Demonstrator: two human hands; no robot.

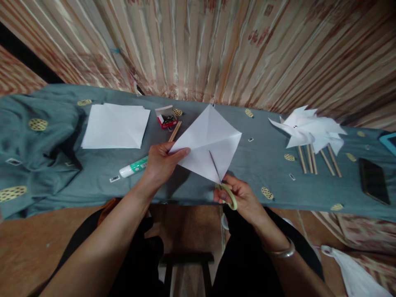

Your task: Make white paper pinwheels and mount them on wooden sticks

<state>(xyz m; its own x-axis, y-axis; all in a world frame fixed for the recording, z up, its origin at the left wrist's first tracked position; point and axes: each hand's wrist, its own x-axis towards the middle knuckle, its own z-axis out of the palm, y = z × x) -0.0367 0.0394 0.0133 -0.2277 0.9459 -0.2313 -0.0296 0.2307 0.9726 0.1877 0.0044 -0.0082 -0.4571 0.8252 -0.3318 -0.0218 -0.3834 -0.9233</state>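
Note:
A creased white sheet of paper [207, 138] is held above the cloth, turned so one corner points away from me. My left hand [162, 163] pinches its left corner, thumb on top. In my right hand [241, 196] is a pair of scissors [228, 194] with pale green handles, fingers through the loops. One blade lies over the paper near its lower right edge, pointing toward the middle; the other blade is hidden beneath. Behind my left hand a green and white glue tube [134, 166] lies partly covered.
A stack of white paper [116, 126] lies at left, beside an open red box [167, 119] of small dark metal pieces and some wooden sticks [175, 131]. Paper pinwheels [309, 128] on sticks and a dark phone [373, 180] lie at right. A curtain [198, 49] hangs behind the cloth-covered table [260, 161].

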